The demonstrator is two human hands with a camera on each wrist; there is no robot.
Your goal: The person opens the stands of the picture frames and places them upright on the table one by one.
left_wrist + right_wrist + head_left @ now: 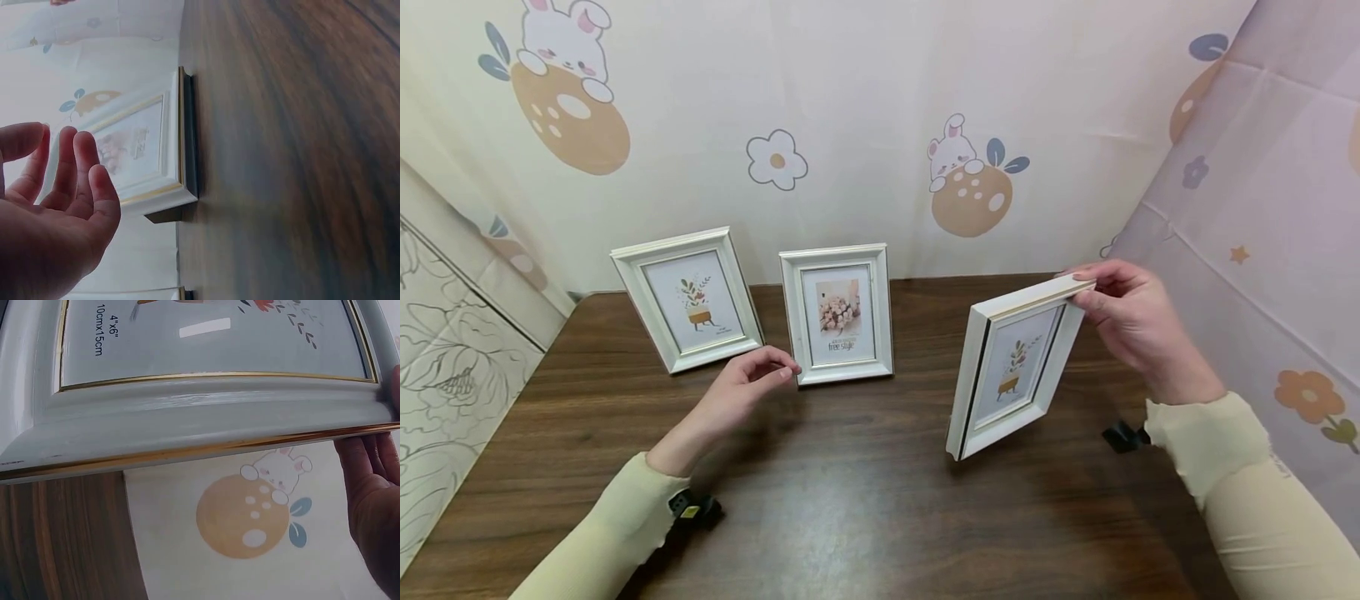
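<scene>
My right hand (1127, 312) grips a white picture frame (1051, 417) by its upper right corner, thumb on the front and fingers behind. That frame is tilted and turned, its lower edge apparently off the table; a potted-plant print shows in it. The right wrist view shows the long white moulding (206, 422) with gold lines close up. My left hand (741, 383), fingers loosely bent and holding nothing, is by the lower left corner of a second white picture frame (883, 321) with a flower photo. In the left wrist view, the left hand (62, 219) partly covers this frame (172, 144).
A third white picture frame (658, 329) with a plant print stands at the back left. All are on or over a dark wooden table (850, 500). Behind hangs a pale curtain (850, 83) with rabbits and flowers; another patterned curtain (1262, 317) borders the right side.
</scene>
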